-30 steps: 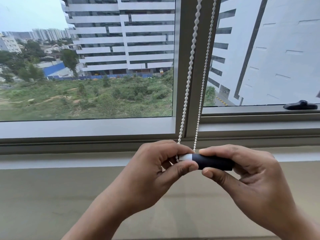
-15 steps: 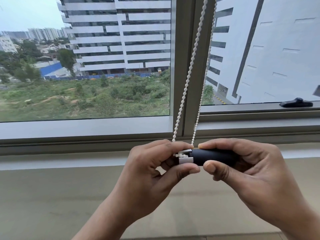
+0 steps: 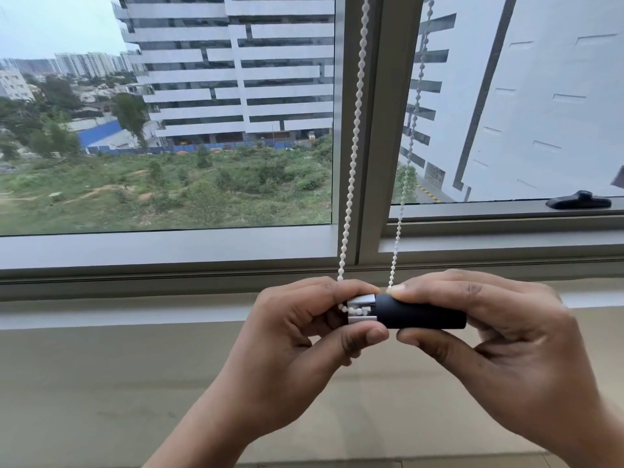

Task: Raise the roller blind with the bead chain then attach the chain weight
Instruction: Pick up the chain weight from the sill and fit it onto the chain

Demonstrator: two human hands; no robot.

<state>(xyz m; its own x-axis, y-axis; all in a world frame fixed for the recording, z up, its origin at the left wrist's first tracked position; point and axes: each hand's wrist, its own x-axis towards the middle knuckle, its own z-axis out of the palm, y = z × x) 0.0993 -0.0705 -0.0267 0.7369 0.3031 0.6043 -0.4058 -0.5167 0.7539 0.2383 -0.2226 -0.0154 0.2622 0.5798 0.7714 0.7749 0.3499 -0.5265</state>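
Two strands of a white bead chain point(image 3: 354, 143) hang down in front of the window mullion. Their lower loop lies in the grey slotted end point(image 3: 362, 309) of a dark cylindrical chain weight point(image 3: 418, 315), held level below the sill. My left hand point(image 3: 297, 346) pinches the grey end and the chain between thumb and fingers. My right hand point(image 3: 499, 339) grips the dark body of the weight from the right, thumb on top by the right strand. The roller blind itself is out of view above.
A grey window frame point(image 3: 169, 251) and pale sill point(image 3: 101, 315) run across behind my hands. A black window handle point(image 3: 578, 201) lies on the right sash. Beige wall fills the area below the sill. Buildings and greenery show through the glass.
The grey insert has slid out of the dark body, exposing beads in its slot. Both hands stayed at the same spot below the sill.
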